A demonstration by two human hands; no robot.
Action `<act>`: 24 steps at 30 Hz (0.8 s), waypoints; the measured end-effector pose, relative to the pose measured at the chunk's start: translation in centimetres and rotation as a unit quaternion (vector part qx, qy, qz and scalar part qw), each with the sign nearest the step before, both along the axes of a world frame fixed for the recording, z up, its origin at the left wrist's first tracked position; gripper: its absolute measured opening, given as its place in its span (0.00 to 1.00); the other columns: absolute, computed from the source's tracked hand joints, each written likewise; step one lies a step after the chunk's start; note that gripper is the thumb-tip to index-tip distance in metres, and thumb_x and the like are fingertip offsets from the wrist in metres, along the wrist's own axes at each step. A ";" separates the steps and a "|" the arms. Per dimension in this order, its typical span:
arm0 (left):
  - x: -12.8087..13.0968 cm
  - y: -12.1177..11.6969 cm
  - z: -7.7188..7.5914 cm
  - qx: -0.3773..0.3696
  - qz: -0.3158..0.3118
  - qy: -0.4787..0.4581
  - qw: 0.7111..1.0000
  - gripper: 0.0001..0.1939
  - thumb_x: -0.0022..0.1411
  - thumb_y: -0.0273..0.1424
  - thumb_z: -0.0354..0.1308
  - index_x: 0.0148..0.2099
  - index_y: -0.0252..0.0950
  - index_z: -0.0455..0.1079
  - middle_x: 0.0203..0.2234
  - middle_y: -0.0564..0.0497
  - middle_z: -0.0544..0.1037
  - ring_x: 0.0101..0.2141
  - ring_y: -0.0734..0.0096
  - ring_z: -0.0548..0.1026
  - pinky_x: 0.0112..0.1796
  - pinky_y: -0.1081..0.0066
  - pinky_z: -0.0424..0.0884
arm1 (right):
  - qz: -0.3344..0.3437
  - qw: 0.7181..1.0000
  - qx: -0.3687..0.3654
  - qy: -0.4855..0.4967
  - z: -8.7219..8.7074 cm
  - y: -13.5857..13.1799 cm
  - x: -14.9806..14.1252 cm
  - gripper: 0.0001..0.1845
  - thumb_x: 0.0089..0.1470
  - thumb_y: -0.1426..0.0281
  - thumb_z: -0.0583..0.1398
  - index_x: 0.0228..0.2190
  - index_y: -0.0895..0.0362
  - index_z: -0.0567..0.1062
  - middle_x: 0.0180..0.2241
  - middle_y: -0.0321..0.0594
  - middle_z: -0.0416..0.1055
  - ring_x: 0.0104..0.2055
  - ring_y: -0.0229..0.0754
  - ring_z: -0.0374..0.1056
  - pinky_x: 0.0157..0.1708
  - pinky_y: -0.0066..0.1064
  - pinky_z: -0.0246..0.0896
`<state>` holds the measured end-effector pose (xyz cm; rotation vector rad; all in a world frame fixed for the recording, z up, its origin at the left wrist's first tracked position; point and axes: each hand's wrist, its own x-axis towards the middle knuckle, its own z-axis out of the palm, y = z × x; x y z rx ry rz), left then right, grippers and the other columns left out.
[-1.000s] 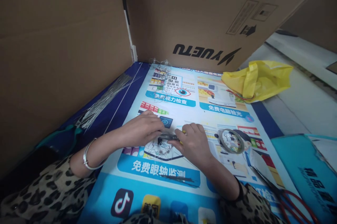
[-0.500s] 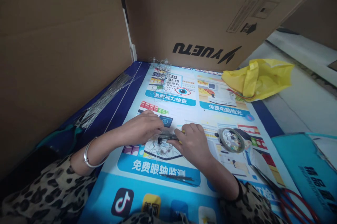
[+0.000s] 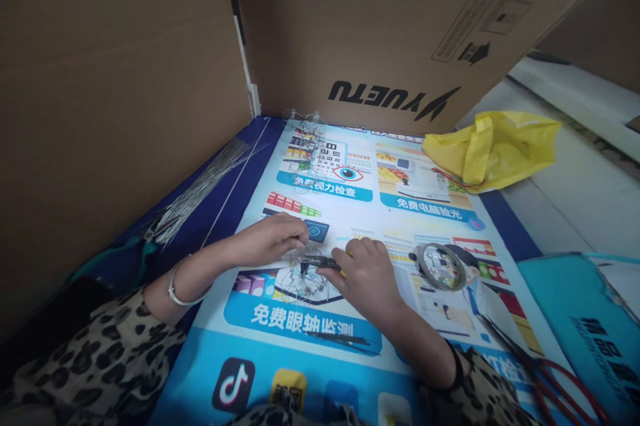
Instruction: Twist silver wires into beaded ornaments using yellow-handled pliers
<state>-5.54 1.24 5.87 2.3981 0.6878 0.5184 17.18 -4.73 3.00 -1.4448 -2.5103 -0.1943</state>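
In my right hand (image 3: 367, 279) is a pair of pliers (image 3: 320, 261), its jaws pointing left. My left hand (image 3: 275, 239) is closed in a pinch just left of the jaw tips; what it grips looks like thin wire but is too fine to make out. A tangle of thin wire with small clear beads (image 3: 310, 289) hangs or lies beneath the jaws, over the printed sheet (image 3: 250, 359). Farther back on the same sheet lies another cluster of wire and beads (image 3: 307, 133).
A bundle of straight wires (image 3: 200, 193) lies at left. To the right are a round dish of beads (image 3: 443, 266), red-handled scissors (image 3: 540, 366), a yellow bag (image 3: 495, 149) and a turquoise bag (image 3: 575, 319). Cardboard walls (image 3: 350, 26) stand behind and left. Short dark wires (image 3: 345, 341) lie in front.
My left hand has drawn slightly down and left, leaving a wider gap from the pliers. My right hand keeps the pliers in almost the same place.
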 end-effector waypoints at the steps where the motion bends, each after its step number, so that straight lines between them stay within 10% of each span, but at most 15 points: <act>1: 0.0 0.0 -0.2 -0.003 0.002 -0.002 1.000 0.11 0.67 0.30 0.44 0.34 0.34 0.63 0.26 0.53 0.69 0.29 0.73 0.66 0.33 0.73 0.60 | -0.002 1.000 -0.004 0.001 0.0 0.0 0.0 0.20 0.53 0.52 0.55 0.27 0.56 0.74 0.27 0.42 0.66 0.34 0.44 0.57 0.35 0.35 0.42; 24: 0.9 -1.3 -0.9 0.177 -0.007 0.040 0.983 0.09 0.64 0.23 0.43 0.34 0.35 0.63 0.28 0.49 0.70 0.32 0.68 0.66 0.37 0.67 0.61 | -0.038 0.999 -0.017 0.022 0.0 -0.2 -0.1 0.19 0.53 0.52 0.56 0.29 0.54 0.76 0.26 0.41 0.67 0.33 0.44 0.58 0.33 0.34 0.40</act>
